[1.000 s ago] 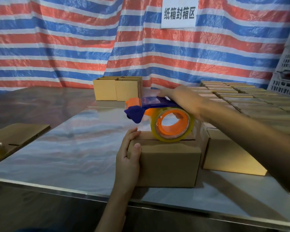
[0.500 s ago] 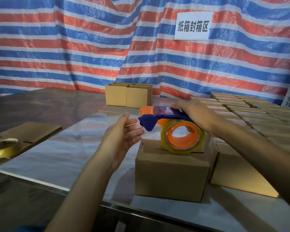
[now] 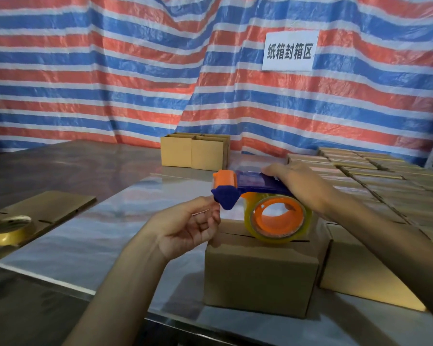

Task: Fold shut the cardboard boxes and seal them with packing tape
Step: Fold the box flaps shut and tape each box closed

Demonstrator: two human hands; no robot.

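Box [image 3: 260, 275] under tape gun [image 3: 254, 182] — R hand [image 3: 303, 186] holding, L hand [image 3: 185, 226] beside.

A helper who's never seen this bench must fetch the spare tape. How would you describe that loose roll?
Look to the left edge of the metal table, where a flattened cardboard sheet lies. The loose roll rests at that sheet's near end. Unlike the orange-cored roll in the dispenser under the right hand, it is in no holder and untouched.

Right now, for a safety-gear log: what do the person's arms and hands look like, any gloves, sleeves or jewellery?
The left hand and right hand are ungloved. Both forearms are uncovered as far as the frame shows: no sleeves, watch, rings or wristbands.
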